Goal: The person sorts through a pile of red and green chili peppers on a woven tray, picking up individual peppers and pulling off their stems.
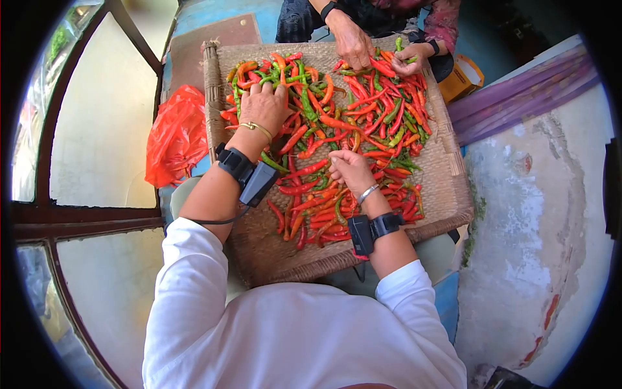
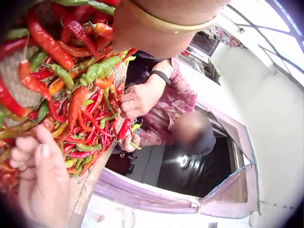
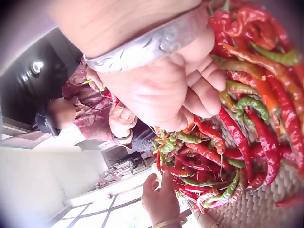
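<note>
Red, orange and green chili peppers (image 1: 311, 170) lie heaped on a woven tray (image 1: 256, 259). At the tray's far left, the left hand (image 1: 262, 110) reaches palm down onto green and orange peppers; its fingertips are partly hidden among them. In the right wrist view the left hand (image 3: 161, 199) shows thumb and forefinger apart. The right hand (image 1: 352, 172) hovers over the middle of the heap, fingers loosely bent. No pepper shows in the right hand (image 2: 42, 183) in the left wrist view, nor in the right hand (image 3: 161, 90) in its own view.
Across the tray another person's hands (image 1: 353, 45) handle peppers, one with a green pepper (image 1: 398, 44). A red plastic bag (image 1: 176, 136) lies left of the tray, below a framed window (image 1: 103, 110). A yellow box (image 1: 461, 79) and a purple cloth (image 1: 525, 97) are at the right.
</note>
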{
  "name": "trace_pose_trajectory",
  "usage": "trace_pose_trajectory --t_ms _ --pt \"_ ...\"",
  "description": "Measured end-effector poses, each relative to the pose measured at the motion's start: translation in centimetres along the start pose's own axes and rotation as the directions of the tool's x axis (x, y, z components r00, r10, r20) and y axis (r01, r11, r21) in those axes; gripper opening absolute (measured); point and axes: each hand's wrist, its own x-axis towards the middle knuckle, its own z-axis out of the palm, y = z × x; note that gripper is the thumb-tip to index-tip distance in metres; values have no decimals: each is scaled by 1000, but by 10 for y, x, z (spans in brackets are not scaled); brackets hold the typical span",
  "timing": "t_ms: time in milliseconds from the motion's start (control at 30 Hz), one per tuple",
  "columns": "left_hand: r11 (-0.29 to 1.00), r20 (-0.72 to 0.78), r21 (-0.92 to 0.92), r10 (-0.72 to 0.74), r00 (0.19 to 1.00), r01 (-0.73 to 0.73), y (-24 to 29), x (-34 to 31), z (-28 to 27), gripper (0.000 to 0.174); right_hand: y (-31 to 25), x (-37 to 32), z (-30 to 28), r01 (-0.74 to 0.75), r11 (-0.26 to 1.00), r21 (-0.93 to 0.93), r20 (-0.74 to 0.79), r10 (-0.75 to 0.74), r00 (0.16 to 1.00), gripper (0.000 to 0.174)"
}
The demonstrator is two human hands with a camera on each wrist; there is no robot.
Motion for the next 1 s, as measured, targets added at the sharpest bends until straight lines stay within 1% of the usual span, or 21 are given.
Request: trace_pose_trajectory --t_ms 67,100,167,200,333,400,433,500,533,567,600,633,667,700,767,800,867,900,933,967,1000 --pt "998 175 -54 -2 985 11 0 -2 12 34 2 0 0 -5 1000 15 -7 5 1000 26" --pt "999 175 -52 -2 984 11 2 -3 15 34 2 0 0 -5 1000 1 -13 5 1000 26" --pt "988 263 -67 152 953 -139 8 -5 22 38 3 1 0 -5 1000 -11 -19 5 1000 26" --pt "987 252 -99 147 956 -126 12 -7 20 39 4 1 0 -1 1000 -7 -16 0 1000 25" --pt "986 267 -110 149 952 -124 17 -8 12 36 3 0 1 1 1000 -31 11 0 1000 26" --pt "987 335 -105 148 931 -119 19 -10 6 32 5 1 1 9 999 -33 18 -8 1000 26" --pt "987 332 -102 149 931 -121 21 -12 1 32 6 1 1 7 999 -34 26 -6 1000 26" --pt "945 425 -325 101 899 47 28 -15 -6 37 6 4 2 11 1000 -20 34 -11 999 25" --pt "912 370 -407 111 922 53 30 -19 -1 32 6 4 2 16 999 -38 39 -15 999 25" --pt "911 378 -408 113 919 56 33 -25 3 32 6 3 3 17 998 -55 43 -15 999 25" --pt "839 356 -538 145 923 76 37 -28 2 29 6 3 4 12 999 -53 42 -10 999 25" --pt "749 326 -657 172 929 92 41 -31 -1 26 5 4 5 12 1000 -15 46 -11 999 24" --pt "669 363 -721 148 920 177 48 -35 -5 20 5 3 5 9 1000 24 48 -10 999 22" --pt "668 364 -722 149 919 177 53 -39 -6 20 6 3 4 7 1000 24 47 -9 999 22" --pt "505 412 -813 145 900 291 61 -45 -8 20 7 4 2 -69 946 315 133 28 991 19" --pt "415 415 -852 161 896 320 66 -48 -10 18 10 4 1 -70 947 313 133 30 991 19" --pt "405 442 -845 158 883 350 69 -49 -14 18 14 5 -2 -124 876 466 199 33 979 17" --pt "397 469 -836 156 869 380 70 -50 -16 17 13 3 -2 -127 877 464 198 37 979 17" --pt "393 471 -836 157 868 382 69 -50 -16 17 11 1 -3 -149 859 489 232 36 972 17" --pt "456 456 -828 209 865 326 66 -49 -16 17 9 0 -3 -171 841 514 266 33 963 18" --pt "515 443 -815 261 857 265 63 -47 -17 17 6 -1 -5 -171 841 513 265 35 964 18"
